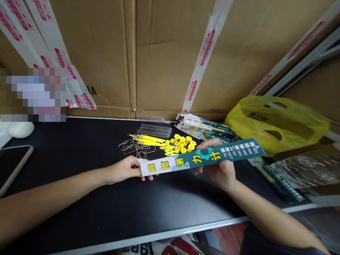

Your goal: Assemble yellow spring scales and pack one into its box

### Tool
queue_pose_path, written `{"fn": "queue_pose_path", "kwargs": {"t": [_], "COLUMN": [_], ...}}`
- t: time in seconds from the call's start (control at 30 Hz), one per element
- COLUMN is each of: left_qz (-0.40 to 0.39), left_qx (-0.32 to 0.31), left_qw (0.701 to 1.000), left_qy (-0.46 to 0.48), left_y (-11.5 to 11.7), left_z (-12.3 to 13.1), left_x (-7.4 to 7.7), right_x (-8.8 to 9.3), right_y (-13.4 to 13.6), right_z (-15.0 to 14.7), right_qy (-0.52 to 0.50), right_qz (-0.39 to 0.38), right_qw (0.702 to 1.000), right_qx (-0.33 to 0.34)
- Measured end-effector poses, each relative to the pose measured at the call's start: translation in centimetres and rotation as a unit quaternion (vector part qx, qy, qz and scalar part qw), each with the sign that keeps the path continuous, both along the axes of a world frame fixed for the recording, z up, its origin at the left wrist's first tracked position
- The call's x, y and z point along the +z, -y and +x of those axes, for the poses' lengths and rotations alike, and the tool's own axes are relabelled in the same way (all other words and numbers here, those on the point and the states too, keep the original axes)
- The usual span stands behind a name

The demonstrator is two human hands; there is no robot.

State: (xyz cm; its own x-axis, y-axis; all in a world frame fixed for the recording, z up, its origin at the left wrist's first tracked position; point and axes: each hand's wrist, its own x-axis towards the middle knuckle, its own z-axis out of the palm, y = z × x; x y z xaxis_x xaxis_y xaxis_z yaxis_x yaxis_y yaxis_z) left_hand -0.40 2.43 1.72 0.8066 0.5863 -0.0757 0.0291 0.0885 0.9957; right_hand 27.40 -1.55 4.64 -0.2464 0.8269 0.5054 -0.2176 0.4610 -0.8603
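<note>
A long, narrow green-and-white cardboard box (191, 159), printed with yellow characters and a row of N values, is held level above the black table. My left hand (130, 168) pinches its white left end. Around its green right half wrap the fingers of my right hand (220, 170), thumb on the near side. Just behind the box lie several metal wire hooks (136, 148), yellow rods with metal tips (148, 140) and a pile of small yellow caps (183, 141). Clear plastic tubes (155, 131) rest farther back.
More boxes of the same print (204, 127) are stacked at the back. Beside them sits a yellow plastic bag (273, 124), with a clear wrapped bundle (300, 170) below. A phone (14, 166) lies at the left. Large cardboard cartons (159, 53) wall off the rear.
</note>
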Motion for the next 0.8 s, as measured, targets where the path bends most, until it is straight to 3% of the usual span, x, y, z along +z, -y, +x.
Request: {"fn": "queue_pose_path", "kwargs": {"t": [0.37,0.63,0.8], "left_qz": [-0.108,-0.08,-0.063], "left_qx": [0.065,0.095,0.112], "left_qw": [0.992,0.992,0.991], "left_qy": [0.004,-0.032,-0.032], "left_y": [0.17,0.21,0.47], "left_z": [0.2,0.44,0.59], "left_x": [0.64,-0.1,0.37], "right_x": [-0.05,-0.08,0.03], "right_y": [-0.17,0.43,0.44], "right_z": [-0.19,0.27,0.54], "right_qy": [0.007,0.035,0.045], "right_qz": [-0.003,0.015,0.018], "right_qw": [1.0,0.999,0.999], "right_qx": [0.011,0.017,0.008]}}
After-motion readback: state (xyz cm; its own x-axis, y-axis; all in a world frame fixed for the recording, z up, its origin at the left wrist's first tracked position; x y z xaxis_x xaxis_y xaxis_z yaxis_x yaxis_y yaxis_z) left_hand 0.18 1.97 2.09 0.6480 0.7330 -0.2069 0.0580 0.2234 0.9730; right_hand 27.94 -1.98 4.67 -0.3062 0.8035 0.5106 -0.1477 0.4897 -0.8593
